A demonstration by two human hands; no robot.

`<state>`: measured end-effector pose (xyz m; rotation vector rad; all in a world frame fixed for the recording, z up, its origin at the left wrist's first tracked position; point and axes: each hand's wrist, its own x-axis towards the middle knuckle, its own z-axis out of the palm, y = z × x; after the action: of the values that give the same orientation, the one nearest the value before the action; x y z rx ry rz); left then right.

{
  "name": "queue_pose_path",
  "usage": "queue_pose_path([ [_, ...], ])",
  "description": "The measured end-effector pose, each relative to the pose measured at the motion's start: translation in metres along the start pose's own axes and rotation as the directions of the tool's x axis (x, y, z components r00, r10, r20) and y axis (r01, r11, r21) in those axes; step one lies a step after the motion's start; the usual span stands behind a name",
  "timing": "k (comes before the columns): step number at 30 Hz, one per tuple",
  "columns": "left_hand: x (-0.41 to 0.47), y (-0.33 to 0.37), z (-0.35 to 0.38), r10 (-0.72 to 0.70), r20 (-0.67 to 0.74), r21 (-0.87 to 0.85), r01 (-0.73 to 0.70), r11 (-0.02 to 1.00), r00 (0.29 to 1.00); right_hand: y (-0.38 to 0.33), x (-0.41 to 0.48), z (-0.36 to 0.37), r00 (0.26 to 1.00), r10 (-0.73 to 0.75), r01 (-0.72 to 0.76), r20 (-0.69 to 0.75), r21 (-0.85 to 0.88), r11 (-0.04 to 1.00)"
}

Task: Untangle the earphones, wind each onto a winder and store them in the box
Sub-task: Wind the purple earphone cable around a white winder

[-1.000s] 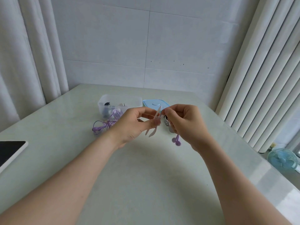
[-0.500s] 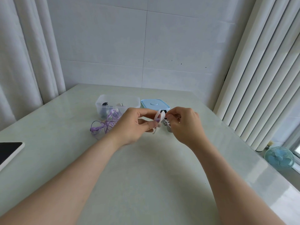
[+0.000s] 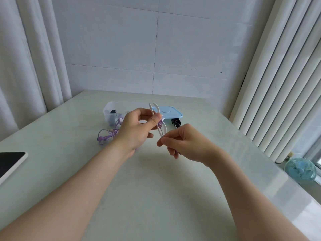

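My left hand (image 3: pixel 137 129) pinches a white winder (image 3: pixel 159 119) upright above the table, with a little purple cable wrapped at its middle. Just below and right of the winder's lower tip, my right hand (image 3: pixel 184 141) is closed with pinched fingers on the purple earphone cable, which is mostly hidden in the hand. The rest of the purple earphones (image 3: pixel 108 134) lies in a loose tangle on the table, left of my left hand. Behind the hands stands a clear plastic box (image 3: pixel 111 112) with dark items inside.
The box's light blue lid (image 3: pixel 171 113) lies flat beside it, with a small black winder (image 3: pixel 176 122) at its front edge. A tablet (image 3: pixel 10 162) lies at the table's left edge. Curtains hang left and right; a small fan (image 3: pixel 301 170) stands on the floor at right.
The winder has turned upright in my left hand. My right hand has dropped down and to the right, away from the winder's middle, drawing the cable with it. The camera view has tilted.
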<state>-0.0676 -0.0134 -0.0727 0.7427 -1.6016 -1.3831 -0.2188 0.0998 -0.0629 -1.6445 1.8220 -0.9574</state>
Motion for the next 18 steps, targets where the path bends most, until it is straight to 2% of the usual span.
queue_pose_path([
  [4, 0.002, -0.011, 0.001, 0.122, 0.023, 0.248, -0.124, 0.961, 0.992, 0.002, 0.001, 0.003, 0.993, -0.061, 0.051, -0.098, -0.094, 0.994],
  [7, 0.001, -0.014, 0.001, 0.079, 0.060, 0.351, -0.095, 0.931, 0.995, 0.006, 0.005, 0.002, 0.948, -0.158, 0.111, -0.277, -0.176, 0.978],
  [10, -0.001, -0.010, -0.001, 0.020, 0.127, 0.315, -0.059, 0.947, 0.992, 0.005, 0.006, -0.002, 0.904, -0.114, 0.119, -0.413, -0.014, 0.993],
  [14, -0.006, -0.005, 0.000, -0.017, 0.242, 0.292, -0.056, 0.955, 0.970, -0.001, 0.003, -0.006, 0.918, 0.035, 0.104, -0.395, 0.324, 0.940],
  [18, -0.006, -0.006, 0.000, -0.029, 0.250, 0.349, -0.063, 0.935, 0.968, 0.001, 0.004, -0.007, 0.921, 0.080, 0.062, -0.382, 0.347, 0.936],
])
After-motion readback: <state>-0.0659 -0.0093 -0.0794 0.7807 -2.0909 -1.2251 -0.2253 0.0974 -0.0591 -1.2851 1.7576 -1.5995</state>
